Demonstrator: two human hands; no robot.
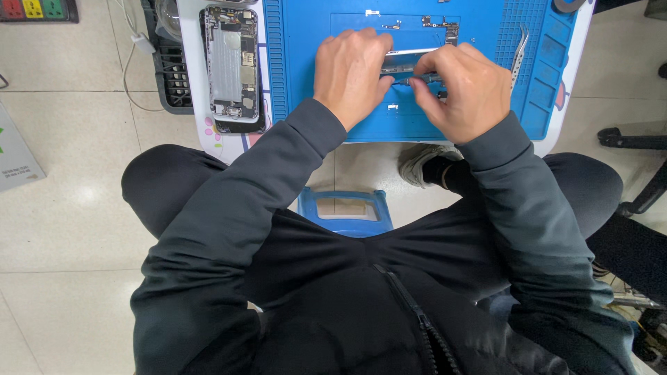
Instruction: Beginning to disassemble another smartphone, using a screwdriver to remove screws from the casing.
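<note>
Both hands are on a thin metal part (410, 60) near the middle of the blue mat (299, 83), just back from the desk's near edge. The left hand (351, 73) curls over its left end and pins it. The right hand (462, 90) pinches a small dark tool (422, 78) tight against it. An opened phone (233, 66) lies by the mat's left edge, tweezers (517, 55) lie near its right edge, and tiny loose parts (438, 24) sit toward the far edge.
</note>
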